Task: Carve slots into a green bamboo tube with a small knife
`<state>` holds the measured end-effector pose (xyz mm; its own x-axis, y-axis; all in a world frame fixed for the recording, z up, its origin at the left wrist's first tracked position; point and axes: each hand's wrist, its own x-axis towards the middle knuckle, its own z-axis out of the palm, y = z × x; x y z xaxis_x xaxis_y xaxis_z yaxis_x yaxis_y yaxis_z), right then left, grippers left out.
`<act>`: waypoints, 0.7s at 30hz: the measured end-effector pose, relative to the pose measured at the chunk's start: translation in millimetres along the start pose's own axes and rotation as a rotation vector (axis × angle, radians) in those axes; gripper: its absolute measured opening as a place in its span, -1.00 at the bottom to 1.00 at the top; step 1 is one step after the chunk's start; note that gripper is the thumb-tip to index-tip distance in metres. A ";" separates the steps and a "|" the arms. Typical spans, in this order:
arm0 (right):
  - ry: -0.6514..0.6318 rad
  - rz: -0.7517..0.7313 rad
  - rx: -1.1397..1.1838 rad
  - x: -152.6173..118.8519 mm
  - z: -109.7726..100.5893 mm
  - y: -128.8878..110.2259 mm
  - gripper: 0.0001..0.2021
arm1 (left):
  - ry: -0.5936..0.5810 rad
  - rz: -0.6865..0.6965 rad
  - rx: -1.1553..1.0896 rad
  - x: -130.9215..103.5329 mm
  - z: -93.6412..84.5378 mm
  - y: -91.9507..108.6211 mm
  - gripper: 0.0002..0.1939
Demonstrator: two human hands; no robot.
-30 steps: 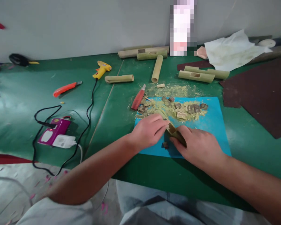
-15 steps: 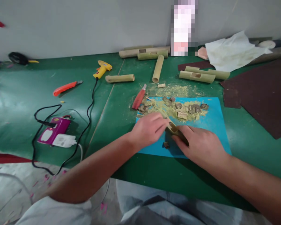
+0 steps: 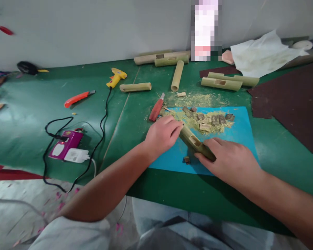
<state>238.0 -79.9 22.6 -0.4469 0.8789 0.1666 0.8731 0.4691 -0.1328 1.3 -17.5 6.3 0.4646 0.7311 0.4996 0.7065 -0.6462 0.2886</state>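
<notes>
Over the blue sheet (image 3: 232, 156) a green bamboo tube (image 3: 190, 134) slants from far left to near right, a rectangular notch cut in its upper side. My left hand (image 3: 163, 131) is closed around its far end, some fingertips hidden beneath. Near the other end, my right hand (image 3: 228, 156) grips it with the thumb on the near side. Wood chips (image 3: 217, 119) and pale shavings lie just beyond the tube, and a small dark piece (image 3: 186, 160) rests below it. A red-handled cutter (image 3: 157, 108) lies past my left hand.
Several cut bamboo pieces (image 3: 221, 83) lie at the back. Leftward are a yellow glue gun (image 3: 116, 77), an orange utility knife (image 3: 79, 99) and a purple power strip (image 3: 67, 142) with cords. White paper (image 3: 263, 53) and dark brown sheets (image 3: 297, 104) lie on the right.
My left hand has shifted back along the tube to its far end, so more of the tube and its notch show. My right hand keeps its grip. The view has shifted slightly.
</notes>
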 end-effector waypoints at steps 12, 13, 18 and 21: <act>-0.049 0.018 0.077 -2.1 3.2 -1.1 -0.72 | -0.034 0.021 -0.124 -3.0 2.9 15.2 -0.74; -0.050 0.021 0.078 -2.2 3.4 -0.8 -0.72 | -0.009 -0.001 -0.099 -3.6 3.0 15.3 -0.74; -0.079 0.023 0.089 -2.2 4.3 -0.2 -0.73 | -0.061 0.084 -0.109 -5.6 4.6 16.7 -0.71; -0.084 0.037 0.092 -1.4 3.4 -0.4 -0.72 | -0.011 0.026 -0.079 -4.8 5.2 15.0 -0.71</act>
<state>237.7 -81.1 19.1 -0.4324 0.8983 0.0781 0.8698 0.4384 -0.2266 12.4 -29.5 4.0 0.4882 0.7163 0.4986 0.6503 -0.6796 0.3394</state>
